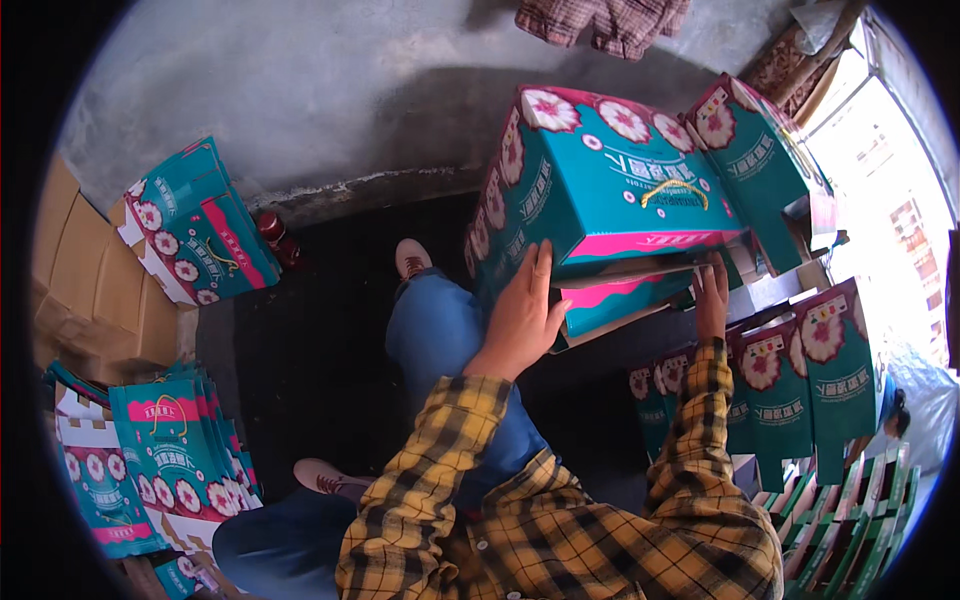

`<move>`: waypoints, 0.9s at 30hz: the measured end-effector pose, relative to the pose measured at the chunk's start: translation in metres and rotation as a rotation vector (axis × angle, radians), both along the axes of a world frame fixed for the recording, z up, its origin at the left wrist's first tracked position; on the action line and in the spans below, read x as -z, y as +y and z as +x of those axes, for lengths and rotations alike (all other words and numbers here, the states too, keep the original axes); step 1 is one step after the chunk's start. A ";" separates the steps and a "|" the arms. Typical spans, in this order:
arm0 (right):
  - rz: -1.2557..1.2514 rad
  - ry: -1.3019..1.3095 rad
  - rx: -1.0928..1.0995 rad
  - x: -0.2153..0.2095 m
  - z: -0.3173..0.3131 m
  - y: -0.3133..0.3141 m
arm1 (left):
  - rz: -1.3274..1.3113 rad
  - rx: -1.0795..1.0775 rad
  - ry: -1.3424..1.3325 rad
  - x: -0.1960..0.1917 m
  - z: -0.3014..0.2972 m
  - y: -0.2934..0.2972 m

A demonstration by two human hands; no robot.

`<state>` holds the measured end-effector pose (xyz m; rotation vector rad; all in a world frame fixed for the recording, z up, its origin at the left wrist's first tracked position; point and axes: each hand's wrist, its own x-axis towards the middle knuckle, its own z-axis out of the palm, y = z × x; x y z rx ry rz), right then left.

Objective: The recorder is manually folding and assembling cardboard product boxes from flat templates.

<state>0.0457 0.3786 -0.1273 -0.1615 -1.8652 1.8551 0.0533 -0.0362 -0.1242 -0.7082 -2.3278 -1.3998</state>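
Note:
A large teal and pink cardboard gift box (650, 160), printed with round white and maroon slices, stands tilted in front of me. A yellow cord handle (675, 192) shows on its upper panel. The edge facing me gapes, with a pink and teal flap (620, 305) below the gap. My left hand (522, 318) lies against the box's left corner, fingers stretched out and thumb apart near the flap. At the right end of that gap, my right hand (711, 290) has its fingers on the flap's edge; part of its grip is hidden.
Another teal box (765, 165) stands against the big one at the right. Several upright cartons (780, 390) line the lower right. Flat folded cartons (175, 450) and brown cardboard boxes (105, 270) are stacked at the left. A grey wall (300, 90) rises behind; a red bottle (275, 235) stands near it.

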 end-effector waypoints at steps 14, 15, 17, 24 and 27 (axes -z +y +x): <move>0.484 0.136 0.648 0.003 0.036 -0.026 | -0.615 -0.300 0.153 0.028 0.039 -0.011; 0.604 0.227 0.656 -0.025 0.044 -0.046 | -0.656 -0.297 0.204 0.028 0.052 -0.013; 0.594 0.328 0.489 -0.073 0.052 -0.112 | -0.809 -0.265 0.254 0.028 0.085 -0.028; 1.108 0.389 -0.507 -0.099 0.072 -0.348 | -0.630 0.024 0.255 0.043 0.191 -0.088; 1.155 0.389 -0.924 -0.100 0.059 -0.420 | 0.318 0.194 -0.502 -0.001 0.218 -0.148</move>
